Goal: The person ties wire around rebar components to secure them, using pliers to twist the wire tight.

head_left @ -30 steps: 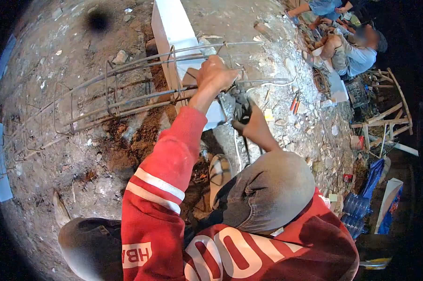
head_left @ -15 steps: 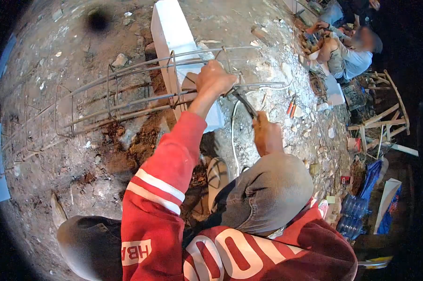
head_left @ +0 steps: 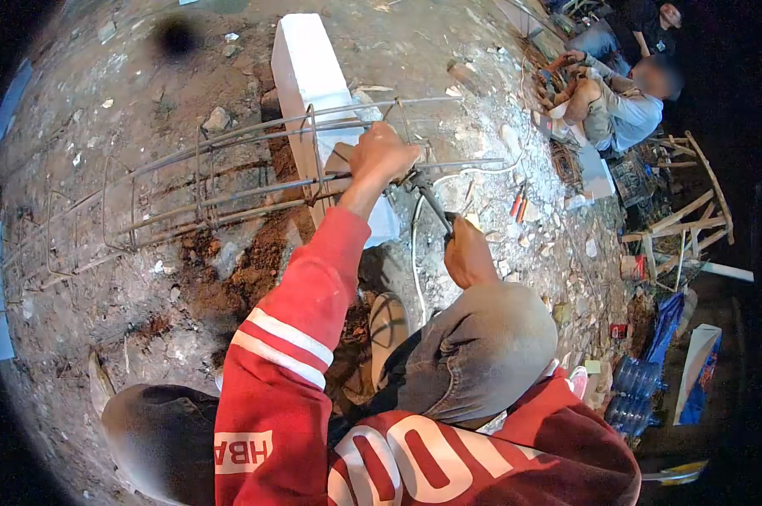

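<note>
A steel rebar cage (head_left: 254, 193) with square stirrups stretches from the left across a white block (head_left: 309, 63), which props it near its right end. My left hand (head_left: 382, 156) is closed around the cage near that end, its fingers partly hidden from me. Just below and right of it, dark pincers (head_left: 434, 205) have their head against the lower bar by a stirrup. My right hand (head_left: 470, 253) is wrapped round the pincers' handles, beside my right knee. What the jaws bite on is too small to make out.
A pale cable (head_left: 416, 253) curves over the ground by the pincers. Red-handled tools (head_left: 520, 205) lie to the right. Beyond sit a person (head_left: 630, 114), a wooden frame (head_left: 693, 221) and large plastic bottles (head_left: 634, 392). Loose reddish soil (head_left: 254, 270) lies under the cage.
The pincers' handles have swung down and slightly left with my right hand. My left hand keeps its hold on the cage. The view has shifted slightly.
</note>
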Action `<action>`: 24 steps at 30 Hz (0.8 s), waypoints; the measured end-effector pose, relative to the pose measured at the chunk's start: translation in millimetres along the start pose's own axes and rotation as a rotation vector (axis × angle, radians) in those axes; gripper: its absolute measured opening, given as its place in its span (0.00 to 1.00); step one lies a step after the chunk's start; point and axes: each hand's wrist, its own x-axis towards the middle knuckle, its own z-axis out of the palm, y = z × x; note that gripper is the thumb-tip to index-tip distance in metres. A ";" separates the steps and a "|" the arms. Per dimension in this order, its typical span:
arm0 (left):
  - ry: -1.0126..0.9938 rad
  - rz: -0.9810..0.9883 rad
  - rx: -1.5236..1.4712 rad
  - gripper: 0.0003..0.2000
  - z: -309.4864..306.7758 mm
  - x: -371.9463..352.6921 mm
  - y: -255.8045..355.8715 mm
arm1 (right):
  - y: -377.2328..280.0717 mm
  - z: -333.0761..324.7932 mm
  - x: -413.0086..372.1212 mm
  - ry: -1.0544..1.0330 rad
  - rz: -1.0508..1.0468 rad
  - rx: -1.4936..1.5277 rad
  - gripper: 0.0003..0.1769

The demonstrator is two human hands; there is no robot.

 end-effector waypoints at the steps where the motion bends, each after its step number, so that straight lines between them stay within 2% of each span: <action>1: -0.012 -0.007 0.003 0.26 1.0 1.7 -0.7 | 3.3 -2.8 1.0 0.001 0.005 -0.001 0.10; 3: -0.018 -0.015 0.001 0.26 0.3 2.6 0.2 | 3.3 -12.3 8.4 -0.182 0.016 0.003 0.09; 4: -0.023 -0.010 0.013 0.25 -0.3 1.6 0.7 | -3.4 -16.7 12.0 -0.219 0.132 -0.020 0.09; 7: -0.059 0.016 0.022 0.26 2.2 7.8 -4.1 | -23.0 -26.4 12.6 -0.230 0.249 -0.075 0.10; 9: -0.098 0.038 0.022 0.27 2.9 13.3 -6.2 | -17.0 -15.5 11.9 -0.190 0.231 -0.078 0.10; 11: -0.205 0.127 0.200 0.35 3.1 22.3 -5.7 | -17.7 -12.8 13.2 -0.144 0.209 -0.077 0.11; 14: -0.089 0.158 0.273 0.32 15.1 31.2 -0.9 | -19.9 -12.6 10.2 -0.184 0.241 0.059 0.19; 15: -0.033 0.171 0.308 0.31 19.7 32.8 -0.5 | -16.2 -11.5 10.2 -0.188 0.243 0.069 0.19; 19: -0.024 0.158 0.373 0.31 31.9 40.9 -1.5 | -15.7 -14.9 9.7 -0.172 0.200 0.042 0.16; 21: -0.163 0.205 0.238 0.31 39.9 57.2 -11.1 | -26.6 -29.5 10.2 -0.284 0.285 0.011 0.14; 24: -0.231 0.123 0.218 0.29 29.3 50.7 -0.9 | -24.9 -25.7 8.4 -0.264 0.271 0.071 0.13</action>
